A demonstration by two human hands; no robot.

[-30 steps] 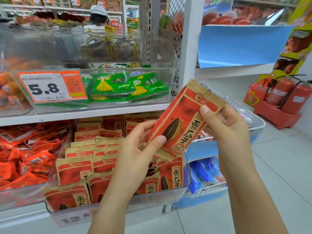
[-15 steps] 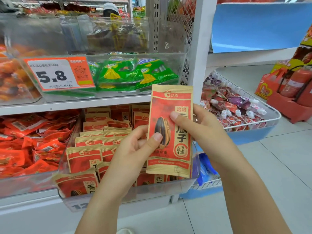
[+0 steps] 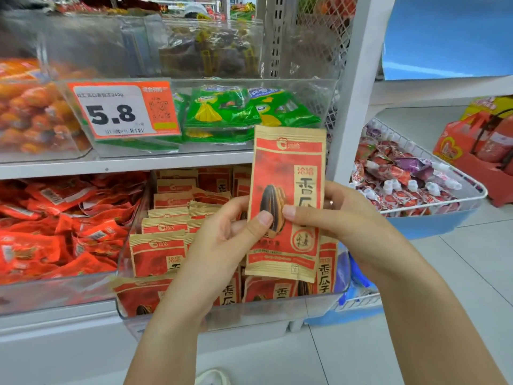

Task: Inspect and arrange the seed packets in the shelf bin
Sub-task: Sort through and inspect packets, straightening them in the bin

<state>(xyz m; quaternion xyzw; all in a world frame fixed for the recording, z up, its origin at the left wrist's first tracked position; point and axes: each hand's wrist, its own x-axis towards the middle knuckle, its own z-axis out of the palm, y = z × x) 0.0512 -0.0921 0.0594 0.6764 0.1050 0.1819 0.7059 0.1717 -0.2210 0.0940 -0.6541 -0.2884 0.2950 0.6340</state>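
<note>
A red and tan sunflower seed packet stands upright in front of the shelf, its printed face toward me. My left hand pinches its left edge, thumb on the front. My right hand pinches its right side, thumb across the seed picture. Below and behind it, a clear plastic shelf bin holds several matching seed packets, some in rows, some leaning.
Left of the bin lies a clear bin of loose red snack packs. Above sits a bin of green packets with a 5.8 price tag. A white shelf post rises at right, beside a wire basket of candies. Fire extinguishers stand far right.
The packet has turned from tilted to upright and both hands have lowered it a little toward the bin, with my right thumb shifting onto the seed picture. The view has moved closer to the shelf.
</note>
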